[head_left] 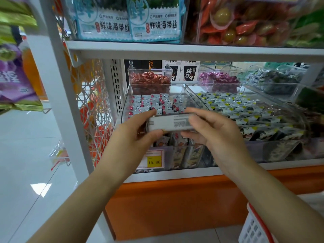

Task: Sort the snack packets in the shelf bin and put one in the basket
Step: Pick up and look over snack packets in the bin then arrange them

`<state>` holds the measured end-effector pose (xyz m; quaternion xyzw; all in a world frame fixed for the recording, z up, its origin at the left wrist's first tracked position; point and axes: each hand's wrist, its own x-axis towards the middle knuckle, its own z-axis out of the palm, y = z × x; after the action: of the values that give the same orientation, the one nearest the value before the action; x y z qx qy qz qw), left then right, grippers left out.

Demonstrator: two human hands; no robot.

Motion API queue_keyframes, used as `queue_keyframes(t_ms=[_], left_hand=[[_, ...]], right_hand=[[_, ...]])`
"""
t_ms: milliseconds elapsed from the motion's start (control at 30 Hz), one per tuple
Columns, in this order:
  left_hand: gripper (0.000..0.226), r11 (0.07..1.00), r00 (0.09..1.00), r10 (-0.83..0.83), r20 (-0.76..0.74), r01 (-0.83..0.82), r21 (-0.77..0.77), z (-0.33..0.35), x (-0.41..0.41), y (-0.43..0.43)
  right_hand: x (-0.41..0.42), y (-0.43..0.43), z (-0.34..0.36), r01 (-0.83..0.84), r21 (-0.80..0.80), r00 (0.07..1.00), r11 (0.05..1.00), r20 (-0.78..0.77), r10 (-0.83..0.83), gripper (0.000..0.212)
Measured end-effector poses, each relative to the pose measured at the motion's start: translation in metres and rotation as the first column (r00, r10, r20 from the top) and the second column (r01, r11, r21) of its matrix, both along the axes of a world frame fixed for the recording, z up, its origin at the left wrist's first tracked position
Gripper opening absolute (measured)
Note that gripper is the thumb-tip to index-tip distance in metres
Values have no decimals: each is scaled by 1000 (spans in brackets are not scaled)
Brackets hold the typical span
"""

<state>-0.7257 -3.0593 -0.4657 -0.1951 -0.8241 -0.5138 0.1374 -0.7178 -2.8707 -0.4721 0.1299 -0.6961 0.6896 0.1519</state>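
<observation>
A clear plastic shelf bin point(125, 100) on the lower shelf holds rows of small grey-white snack packets point(150, 104) with red marks. Above its front part, both hands hold a stack of these packets point(169, 122) edge-on, white backs with printed text facing me. My left hand point(138, 130) grips the stack's left end between thumb and fingers. My right hand point(208, 127) grips its right end the same way. A white basket point(252, 227) with a red rim stands on the floor at the bottom right, only partly in view.
A second clear bin point(245, 109) of black-and-yellow packets sits to the right. Smaller bins of red sweets point(149, 79) and purple sweets point(219, 79) stand behind. A yellow price tag point(154, 161) reads 15.80. A white upright post point(57, 81) and a wire rack point(94, 106) stand left.
</observation>
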Motion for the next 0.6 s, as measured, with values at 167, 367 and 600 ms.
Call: queue_keyframes(t_ms=[167, 367, 600], left_hand=[[51, 999, 998, 45, -46, -46, -12, -1, -3, -2], [55, 772, 947, 89, -308, -261, -579, -5, -13, -17], [66, 566, 977, 51, -209, -201, -800, -23, -17, -17]], right_hand=[[-1, 0, 4, 94, 99, 992, 991, -91, -85, 34], [-13, 11, 13, 140, 149, 990, 979, -32, -137, 10], [-26, 1, 10, 312, 484, 948, 818, -211, -237, 24]])
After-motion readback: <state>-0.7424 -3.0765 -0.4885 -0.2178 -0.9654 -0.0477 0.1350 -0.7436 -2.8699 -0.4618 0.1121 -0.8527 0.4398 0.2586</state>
